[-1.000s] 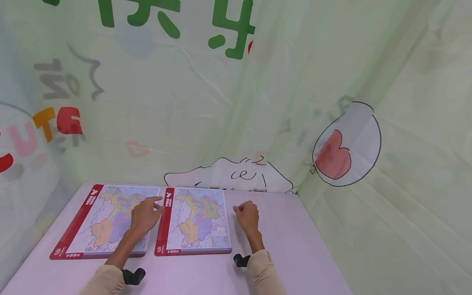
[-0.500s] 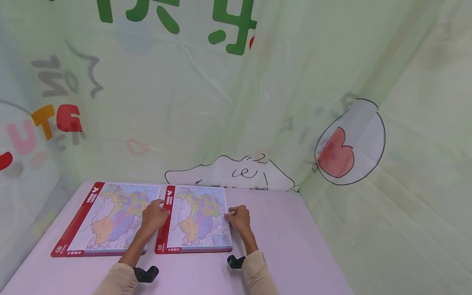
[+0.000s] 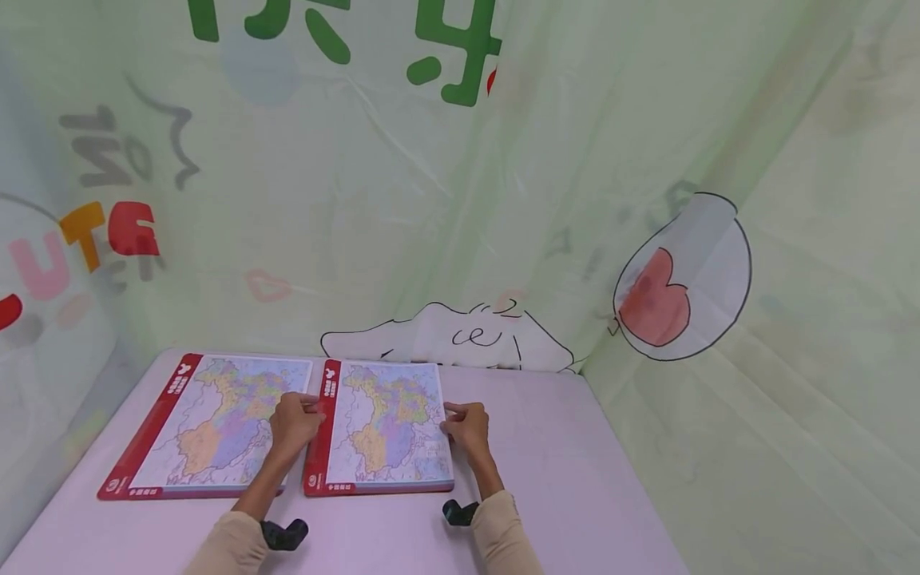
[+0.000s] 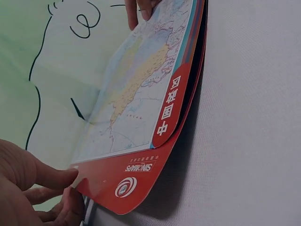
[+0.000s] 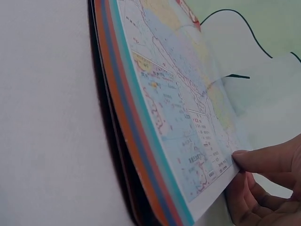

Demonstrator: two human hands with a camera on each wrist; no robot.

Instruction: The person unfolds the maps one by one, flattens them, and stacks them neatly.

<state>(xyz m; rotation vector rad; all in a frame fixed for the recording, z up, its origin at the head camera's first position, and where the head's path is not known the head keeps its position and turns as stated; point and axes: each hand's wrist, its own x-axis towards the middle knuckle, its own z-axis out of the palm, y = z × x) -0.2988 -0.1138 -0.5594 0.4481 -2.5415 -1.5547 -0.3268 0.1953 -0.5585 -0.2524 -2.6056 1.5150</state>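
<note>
A map booklet (image 3: 381, 431) with a red left border lies in the middle of the table. My left hand (image 3: 293, 422) pinches its red left edge, thumb (image 4: 56, 177) on top and fingers curled underneath in the left wrist view. At the opposite edge, my right hand (image 3: 469, 429) grips the white margin between thumb (image 5: 263, 160) and bent fingers. Stepped coloured page edges show along the near side, with a dark gap between layers. A second, similar map booklet (image 3: 223, 431) lies to the left, partly covered by my left hand and forearm.
The pale pink table (image 3: 561, 495) runs back to a light green printed curtain (image 3: 345, 200), which also hangs at both sides. Black wrist cameras (image 3: 285, 535) sit below beige sleeves (image 3: 228, 545).
Both hands have come in to the middle booklet: the left from over the left-hand booklet, the right inward from the bare table. Each now pinches a side edge.
</note>
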